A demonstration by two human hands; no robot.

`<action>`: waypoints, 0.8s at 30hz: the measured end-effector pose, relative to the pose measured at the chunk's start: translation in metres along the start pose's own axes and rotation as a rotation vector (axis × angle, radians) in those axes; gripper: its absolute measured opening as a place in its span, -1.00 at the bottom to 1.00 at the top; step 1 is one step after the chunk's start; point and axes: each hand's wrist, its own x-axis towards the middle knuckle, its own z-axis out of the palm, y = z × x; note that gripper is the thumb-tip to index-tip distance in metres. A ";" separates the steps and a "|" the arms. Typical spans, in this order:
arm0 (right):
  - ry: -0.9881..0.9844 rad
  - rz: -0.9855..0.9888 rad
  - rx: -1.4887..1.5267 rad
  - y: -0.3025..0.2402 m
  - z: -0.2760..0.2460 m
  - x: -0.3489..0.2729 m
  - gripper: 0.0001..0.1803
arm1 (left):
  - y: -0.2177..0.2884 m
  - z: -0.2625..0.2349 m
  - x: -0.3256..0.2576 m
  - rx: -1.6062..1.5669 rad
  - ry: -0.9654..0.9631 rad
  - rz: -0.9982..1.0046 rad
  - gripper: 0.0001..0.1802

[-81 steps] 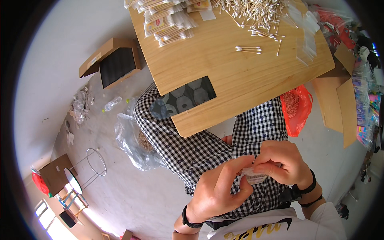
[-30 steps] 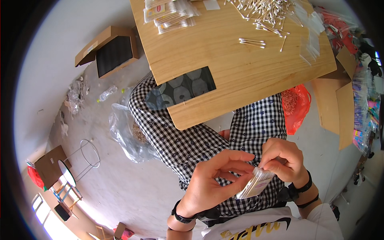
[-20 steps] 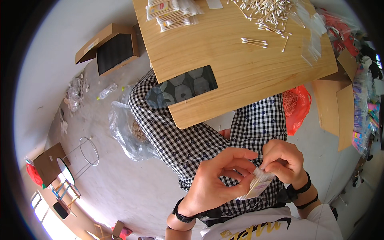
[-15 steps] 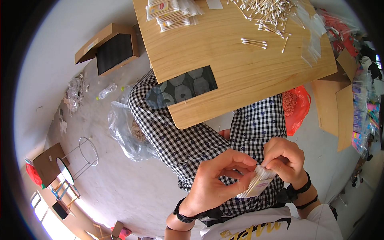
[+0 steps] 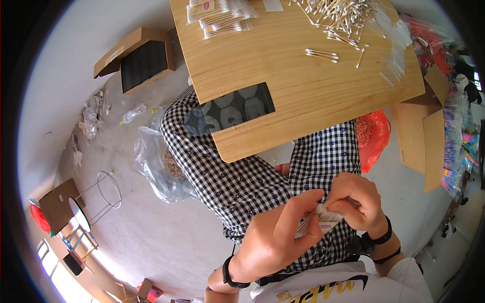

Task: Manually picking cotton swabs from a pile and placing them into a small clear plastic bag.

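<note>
Behind left hand [image 5: 273, 240], part-hidden packet [image 5: 329, 220]

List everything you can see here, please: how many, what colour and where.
table: one, wood-brown, ahead
swab packet: one, clear and white, held between left hand and right hand
packed swabs: several packets, clear and white, table's far left
loose swabs: many, white-tipped, table's far side
clear sleeves: several, clear, table's right
card: one, white, table's far side
red bag: one, red, floor at right
clear bag: one, clear, floor at left
bottle: one, clear, floor at left
cardboard boxes: at least two, brown, left and right
trousers: one pair, black-and-white check, lap
hands: two, bare, black wristbands, lower centre
Edge clutter: too small to tell
</note>
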 end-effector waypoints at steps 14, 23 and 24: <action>0.124 0.021 0.008 0.005 0.000 -0.005 -0.90 | -0.013 0.004 0.004 -0.142 0.036 0.014 -0.76; 0.232 0.117 0.124 0.004 0.006 -0.008 -0.84 | -0.013 0.010 0.001 -0.174 0.120 0.025 -0.79; 0.235 0.122 0.127 0.004 0.006 -0.008 -0.83 | -0.013 0.010 0.002 -0.163 0.121 0.036 -0.79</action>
